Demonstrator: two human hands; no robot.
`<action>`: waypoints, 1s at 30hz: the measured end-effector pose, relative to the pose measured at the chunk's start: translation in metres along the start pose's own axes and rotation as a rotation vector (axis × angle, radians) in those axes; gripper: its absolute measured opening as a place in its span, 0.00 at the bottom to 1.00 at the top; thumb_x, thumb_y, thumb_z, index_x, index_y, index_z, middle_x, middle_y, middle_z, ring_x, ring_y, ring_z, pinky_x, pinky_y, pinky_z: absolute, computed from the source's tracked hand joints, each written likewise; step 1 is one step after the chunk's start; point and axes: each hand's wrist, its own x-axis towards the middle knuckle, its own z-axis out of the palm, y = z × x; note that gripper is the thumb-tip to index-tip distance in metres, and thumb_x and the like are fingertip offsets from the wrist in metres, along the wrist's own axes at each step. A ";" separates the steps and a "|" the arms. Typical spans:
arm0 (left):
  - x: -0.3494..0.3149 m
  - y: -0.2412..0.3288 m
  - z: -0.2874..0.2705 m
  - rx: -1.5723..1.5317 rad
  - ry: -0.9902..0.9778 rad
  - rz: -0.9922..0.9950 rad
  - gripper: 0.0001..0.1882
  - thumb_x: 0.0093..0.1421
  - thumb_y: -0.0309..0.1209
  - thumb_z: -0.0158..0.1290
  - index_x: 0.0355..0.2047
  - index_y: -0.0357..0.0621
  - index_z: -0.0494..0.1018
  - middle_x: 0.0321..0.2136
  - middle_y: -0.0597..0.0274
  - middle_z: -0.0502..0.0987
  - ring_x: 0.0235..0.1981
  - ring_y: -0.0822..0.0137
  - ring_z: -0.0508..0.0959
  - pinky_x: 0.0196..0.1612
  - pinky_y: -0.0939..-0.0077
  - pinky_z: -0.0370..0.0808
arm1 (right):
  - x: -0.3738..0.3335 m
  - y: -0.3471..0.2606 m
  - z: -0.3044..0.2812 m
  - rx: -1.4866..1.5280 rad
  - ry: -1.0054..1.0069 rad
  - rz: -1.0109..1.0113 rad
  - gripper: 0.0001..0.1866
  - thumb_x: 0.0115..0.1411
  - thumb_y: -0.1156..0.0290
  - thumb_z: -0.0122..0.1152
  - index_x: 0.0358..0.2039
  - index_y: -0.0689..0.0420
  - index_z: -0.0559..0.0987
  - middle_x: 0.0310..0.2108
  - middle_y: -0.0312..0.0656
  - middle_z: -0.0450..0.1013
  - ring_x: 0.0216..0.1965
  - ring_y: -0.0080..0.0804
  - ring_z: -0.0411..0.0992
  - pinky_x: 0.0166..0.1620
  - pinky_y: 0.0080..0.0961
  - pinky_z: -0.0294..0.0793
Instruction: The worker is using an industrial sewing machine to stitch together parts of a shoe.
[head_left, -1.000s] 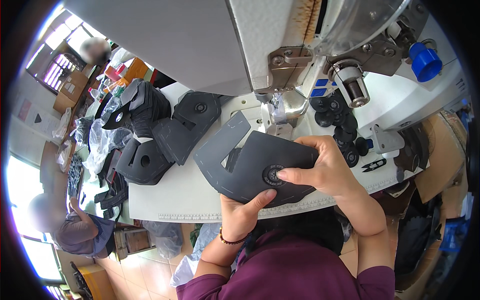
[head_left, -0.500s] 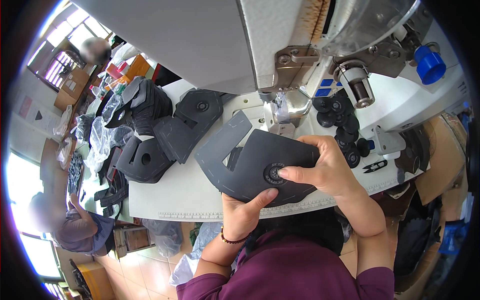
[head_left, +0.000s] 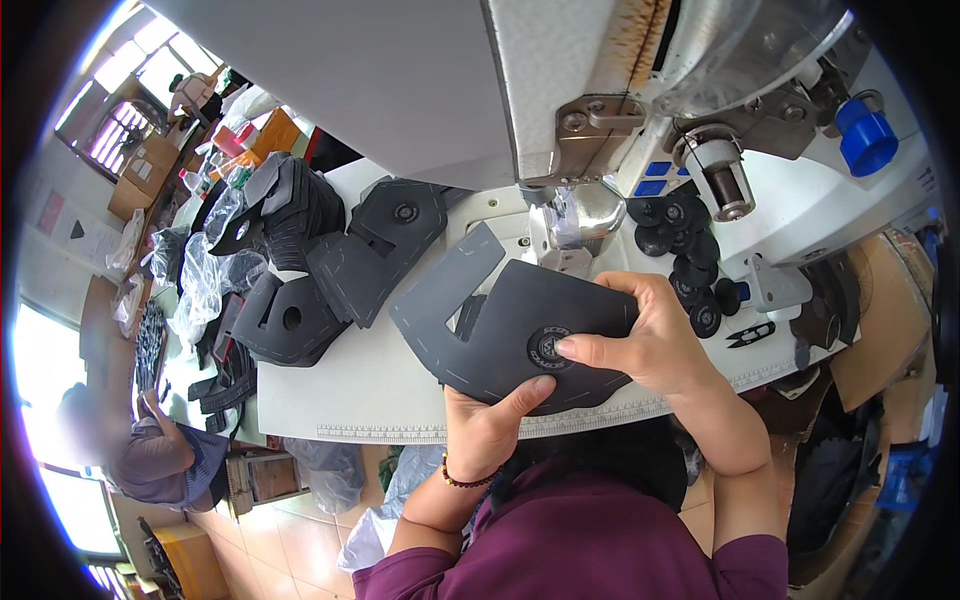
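Note:
Between my hands is a dark grey, flat cut panel [head_left: 500, 330] with a notch and pale dashed marks along its edges. A round black badge [head_left: 549, 347] sits in it, right of the middle. My right hand [head_left: 655, 335] grips the panel's right side, its thumb pressing on the badge and its fingers behind the panel. My left hand [head_left: 490, 425] pinches the lower edge, thumb on top, other fingers hidden underneath. Just beyond the panel stands a white sewing machine [head_left: 560, 140], its needle area [head_left: 565, 215] behind the panel's upper edge.
Several loose round black badges [head_left: 690, 250] lie right of the machine, near small thread snips [head_left: 750, 335]. Similar dark panels [head_left: 375, 245] lie at the left, some stacked [head_left: 295, 205]. A ruler strip [head_left: 390, 433] lines the table's front edge. Another person [head_left: 155, 455] works at the far left.
My hands and the panel stay almost where they were, thumb still on the badge. The view has shifted very slightly.

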 end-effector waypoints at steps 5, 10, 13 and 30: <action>0.002 -0.002 -0.002 -0.004 -0.006 -0.004 0.22 0.46 0.14 0.56 0.43 0.36 0.68 0.38 0.59 0.73 0.39 0.69 0.74 0.44 0.76 0.71 | 0.003 0.000 -0.002 0.006 -0.013 0.014 0.11 0.39 0.77 0.67 0.24 0.63 0.75 0.22 0.36 0.73 0.24 0.16 0.70 0.30 0.12 0.69; 0.003 -0.001 -0.002 0.023 0.014 0.005 0.22 0.45 0.13 0.56 0.43 0.36 0.68 0.38 0.59 0.73 0.40 0.69 0.74 0.44 0.75 0.71 | 0.005 -0.001 -0.006 -0.048 -0.074 -0.002 0.14 0.41 0.75 0.68 0.29 0.63 0.75 0.25 0.37 0.73 0.26 0.17 0.70 0.31 0.13 0.69; 0.007 0.005 -0.002 0.052 -0.010 0.007 0.23 0.45 0.13 0.56 0.43 0.37 0.68 0.39 0.59 0.73 0.40 0.69 0.74 0.44 0.75 0.71 | 0.002 -0.004 -0.004 -0.139 -0.015 -0.293 0.19 0.46 0.73 0.65 0.39 0.63 0.72 0.34 0.41 0.73 0.32 0.20 0.71 0.35 0.17 0.70; 0.114 0.033 0.024 0.453 -0.206 0.008 0.21 0.44 0.18 0.59 0.40 0.30 0.68 0.36 0.56 0.73 0.35 0.69 0.74 0.38 0.78 0.73 | 0.037 0.039 -0.038 -0.755 0.597 -0.548 0.03 0.52 0.72 0.58 0.26 0.56 0.77 0.28 0.39 0.74 0.33 0.29 0.72 0.38 0.26 0.69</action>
